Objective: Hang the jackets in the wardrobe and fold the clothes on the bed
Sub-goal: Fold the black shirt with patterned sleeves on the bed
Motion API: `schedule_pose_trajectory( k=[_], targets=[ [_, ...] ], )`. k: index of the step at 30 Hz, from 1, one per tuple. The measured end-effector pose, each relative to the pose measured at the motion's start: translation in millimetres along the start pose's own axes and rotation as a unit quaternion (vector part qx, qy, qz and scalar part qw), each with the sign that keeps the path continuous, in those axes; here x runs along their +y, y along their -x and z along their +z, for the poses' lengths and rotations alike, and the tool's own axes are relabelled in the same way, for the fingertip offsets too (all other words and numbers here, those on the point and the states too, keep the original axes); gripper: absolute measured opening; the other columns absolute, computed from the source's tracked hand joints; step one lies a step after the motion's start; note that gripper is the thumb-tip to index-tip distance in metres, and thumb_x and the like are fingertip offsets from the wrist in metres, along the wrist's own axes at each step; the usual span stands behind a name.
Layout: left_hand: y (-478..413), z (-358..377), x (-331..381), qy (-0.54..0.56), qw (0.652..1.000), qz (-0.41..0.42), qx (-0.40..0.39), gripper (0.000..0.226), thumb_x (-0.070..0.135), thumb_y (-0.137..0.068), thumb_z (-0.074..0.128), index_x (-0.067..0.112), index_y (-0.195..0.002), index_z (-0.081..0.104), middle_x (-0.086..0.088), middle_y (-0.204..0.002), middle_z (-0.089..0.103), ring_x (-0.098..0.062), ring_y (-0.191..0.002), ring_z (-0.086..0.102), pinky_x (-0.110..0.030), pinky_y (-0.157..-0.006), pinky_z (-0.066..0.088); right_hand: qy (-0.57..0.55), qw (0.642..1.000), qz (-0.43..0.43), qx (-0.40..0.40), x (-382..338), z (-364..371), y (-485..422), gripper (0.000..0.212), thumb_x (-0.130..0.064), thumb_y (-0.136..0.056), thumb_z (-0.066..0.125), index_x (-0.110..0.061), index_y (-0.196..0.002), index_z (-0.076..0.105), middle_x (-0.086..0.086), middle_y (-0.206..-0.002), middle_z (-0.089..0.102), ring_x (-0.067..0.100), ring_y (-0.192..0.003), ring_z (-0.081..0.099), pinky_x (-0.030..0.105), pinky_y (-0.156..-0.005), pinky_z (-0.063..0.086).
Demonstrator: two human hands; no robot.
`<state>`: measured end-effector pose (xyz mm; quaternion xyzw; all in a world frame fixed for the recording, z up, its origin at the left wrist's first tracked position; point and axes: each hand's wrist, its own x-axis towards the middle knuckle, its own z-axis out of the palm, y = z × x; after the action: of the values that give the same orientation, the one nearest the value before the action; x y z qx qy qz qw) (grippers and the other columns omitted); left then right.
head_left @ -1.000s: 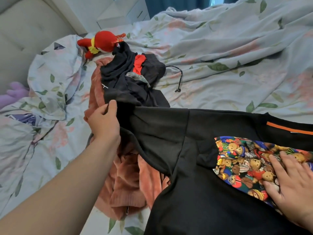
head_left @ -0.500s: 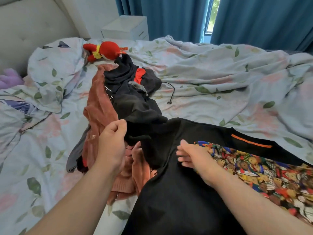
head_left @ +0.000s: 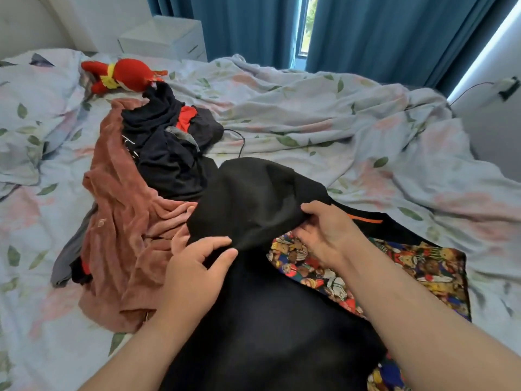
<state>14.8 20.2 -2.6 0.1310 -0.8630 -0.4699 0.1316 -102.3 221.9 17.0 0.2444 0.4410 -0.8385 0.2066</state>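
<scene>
Head view: black shirt [head_left: 267, 320] mid-fold on the bed [head_left: 366, 153]

Your left hand [head_left: 194, 266] pinches the shirt's lifted sleeve [head_left: 253, 198] between thumb and fingers. Your right hand [head_left: 324, 232] grasps the same sleeve's far edge, fingers curled round it. The shirt lies spread out just right of the pile of clothes [head_left: 121, 207] and touches it, with its cartoon-print panel [head_left: 394, 263] on the side away from the pile. A red soft toy [head_left: 124, 76] sits beyond the pile. The step looks like folding this sleeve inward. Carry it away from the pile, across the shirt's body. Hold both edges level so the crease runs straight, then press it flat before letting go.
</scene>
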Motion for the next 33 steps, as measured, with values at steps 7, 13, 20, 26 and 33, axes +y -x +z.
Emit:
schedule_pose_trajectory(
  k=[7,13,20,26,33],
  targets=[
    [23.0,66.5,-27.3,-0.107,0.991,-0.009,-0.084,0.018,0.016,-0.087,0.072,0.022,-0.105,0.073,0.014,-0.112,0.063,-0.002,-0.109,0.055,-0.018,-0.1,0.036,0.018,0.987,-0.01,0.158,-37.4,-131.8,20.3,0.034,0.015,-0.089,0.045,-0.007,-0.108,0.063,0.017,-0.102,0.07,0.032,-0.099,0.067,0.048,-0.074,0.059],
    [19.9,105.7,-25.6,-0.163,0.977,-0.09,-0.107,0.028,0.031,-0.096,0.058,0.022,-0.069,0.06,0.01,-0.075,0.064,-0.01,-0.074,0.059,-0.033,-0.068,0.044,0.004,0.971,0.013,0.237,-46.1,-232.2,32.3,0.021,0.01,-0.091,0.047,-0.004,-0.1,0.06,0.017,-0.103,0.068,0.026,-0.09,0.066,0.042,-0.064,0.056],
    [-9.2,128.5,-6.4,-0.21,0.977,-0.005,-0.036,0.02,0.036,-0.086,0.069,0.018,-0.083,0.061,0.002,-0.088,0.063,-0.018,-0.083,0.058,-0.036,-0.074,0.047,0.145,0.926,-0.018,0.348,-31.9,-320.1,58.6,0.042,0.015,-0.075,0.045,-0.004,-0.109,0.06,0.019,-0.1,0.064,0.034,-0.09,0.062,0.042,-0.074,0.05],
    [-53.9,152.2,-20.7,-0.261,0.93,0.019,-0.259,0.059,0.035,-0.091,0.067,0.013,-0.142,0.049,-0.007,-0.148,0.048,-0.023,-0.141,0.04,-0.039,-0.115,0.032,0.209,0.9,-0.007,0.384,-27.6,-337.7,60.2,0.009,-0.009,-0.086,0.063,-0.009,-0.095,0.062,0.012,-0.09,0.067,0.026,-0.079,0.065,0.03,-0.055,0.054],
    [-92.7,185.0,-25.5,-0.252,0.936,-0.149,-0.194,0.065,0.059,-0.078,0.069,0.015,-0.124,0.055,-0.009,-0.125,0.063,-0.036,-0.114,0.059,-0.045,-0.096,0.048,0.174,0.897,0.025,0.405,-41.4,-341.0,38.2,0.03,-0.021,-0.085,0.075,-0.005,-0.108,0.066,0.015,-0.104,0.07,0.036,-0.096,0.067,0.048,-0.089,0.057]
  ],
)
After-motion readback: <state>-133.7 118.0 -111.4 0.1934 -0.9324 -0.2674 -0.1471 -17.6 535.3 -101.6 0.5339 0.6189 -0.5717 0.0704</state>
